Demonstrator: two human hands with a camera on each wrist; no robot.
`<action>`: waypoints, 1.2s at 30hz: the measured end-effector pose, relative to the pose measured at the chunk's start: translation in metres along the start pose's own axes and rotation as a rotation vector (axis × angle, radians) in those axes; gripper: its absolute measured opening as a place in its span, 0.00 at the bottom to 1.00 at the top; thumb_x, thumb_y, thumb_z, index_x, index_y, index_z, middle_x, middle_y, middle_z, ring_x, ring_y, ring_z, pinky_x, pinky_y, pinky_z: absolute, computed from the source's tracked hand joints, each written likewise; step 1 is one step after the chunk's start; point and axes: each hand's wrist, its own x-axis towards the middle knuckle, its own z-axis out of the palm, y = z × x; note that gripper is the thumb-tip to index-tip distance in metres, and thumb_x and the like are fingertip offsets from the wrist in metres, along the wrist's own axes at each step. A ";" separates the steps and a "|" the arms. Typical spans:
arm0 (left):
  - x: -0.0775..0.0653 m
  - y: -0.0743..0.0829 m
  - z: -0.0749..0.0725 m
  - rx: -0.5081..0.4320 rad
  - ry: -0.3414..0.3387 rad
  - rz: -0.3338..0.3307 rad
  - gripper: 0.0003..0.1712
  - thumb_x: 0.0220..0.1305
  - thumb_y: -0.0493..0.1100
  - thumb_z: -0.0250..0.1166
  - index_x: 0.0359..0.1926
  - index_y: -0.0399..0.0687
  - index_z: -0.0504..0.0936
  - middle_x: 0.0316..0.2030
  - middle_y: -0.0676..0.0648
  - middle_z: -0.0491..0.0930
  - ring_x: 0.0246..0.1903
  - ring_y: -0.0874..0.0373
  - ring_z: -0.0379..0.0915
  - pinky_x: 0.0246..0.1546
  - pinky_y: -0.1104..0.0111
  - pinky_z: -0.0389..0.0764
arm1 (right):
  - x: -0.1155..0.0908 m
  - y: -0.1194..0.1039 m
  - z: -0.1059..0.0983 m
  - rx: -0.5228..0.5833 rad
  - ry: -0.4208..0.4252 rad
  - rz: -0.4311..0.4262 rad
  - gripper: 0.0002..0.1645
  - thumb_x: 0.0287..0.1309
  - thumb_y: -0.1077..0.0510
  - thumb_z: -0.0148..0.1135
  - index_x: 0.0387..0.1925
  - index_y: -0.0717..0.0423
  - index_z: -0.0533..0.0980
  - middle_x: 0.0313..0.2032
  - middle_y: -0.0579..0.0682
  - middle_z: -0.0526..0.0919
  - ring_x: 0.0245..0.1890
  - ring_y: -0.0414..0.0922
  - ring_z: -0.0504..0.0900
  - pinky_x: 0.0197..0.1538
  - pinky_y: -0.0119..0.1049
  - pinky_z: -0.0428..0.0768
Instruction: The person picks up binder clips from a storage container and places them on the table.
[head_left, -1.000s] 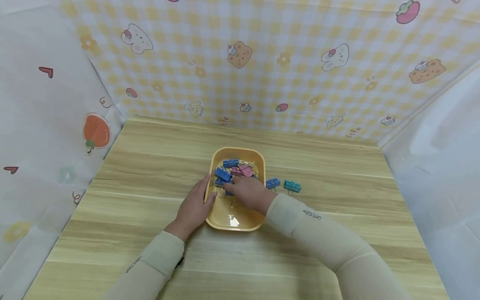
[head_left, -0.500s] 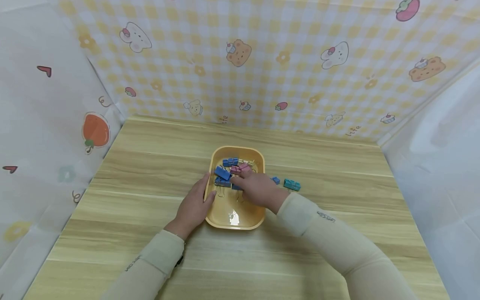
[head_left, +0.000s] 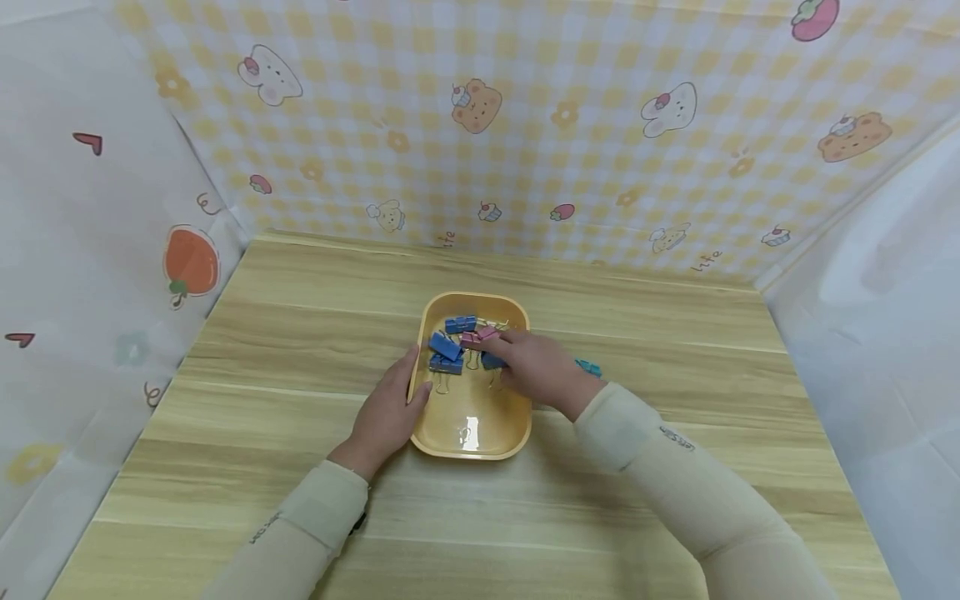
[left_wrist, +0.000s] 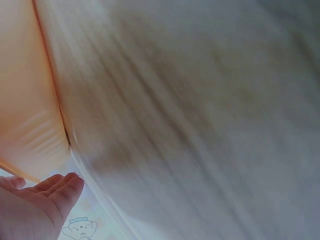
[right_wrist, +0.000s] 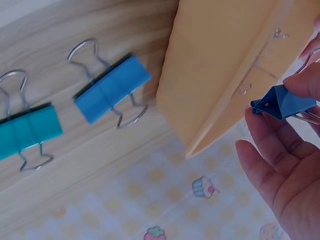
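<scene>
My right hand (head_left: 546, 372) pinches a dark blue binder clip (right_wrist: 287, 102) between thumb and fingers, over the right side of a yellow plastic tray (head_left: 442, 429). My left hand (head_left: 381, 417) holds the tray's left wall, thumb over the rim and fingers along the outside. Inside the tray lie several binder clips: blue ones such as the front clip (head_left: 446, 364), and pink ones (head_left: 471, 340) partly behind my right fingers. On the table right of the tray, the right wrist view shows a blue binder clip (right_wrist: 112, 90) and a teal binder clip (right_wrist: 30, 130).
The wood-grain table (head_left: 300, 325) surrounds the tray. A yellow checked cloth (head_left: 570, 167) with cartoon prints hangs at its back edge. White sheets (head_left: 75, 225) stand along both sides. My right hand and wrist hide the loose blue clip in the head view.
My right hand has moved right across the tray with the blue binder clip, uncovering more of the tray floor and covering the loose blue clip outside. The left hand has stayed in place.
</scene>
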 end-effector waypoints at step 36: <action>0.002 0.006 -0.003 0.048 -0.043 -0.043 0.39 0.73 0.52 0.50 0.76 0.46 0.45 0.73 0.38 0.54 0.71 0.41 0.51 0.68 0.47 0.57 | -0.065 0.066 -0.007 0.013 0.139 0.212 0.28 0.54 0.64 0.63 0.58 0.56 0.73 0.46 0.57 0.81 0.38 0.51 0.81 0.35 0.46 0.81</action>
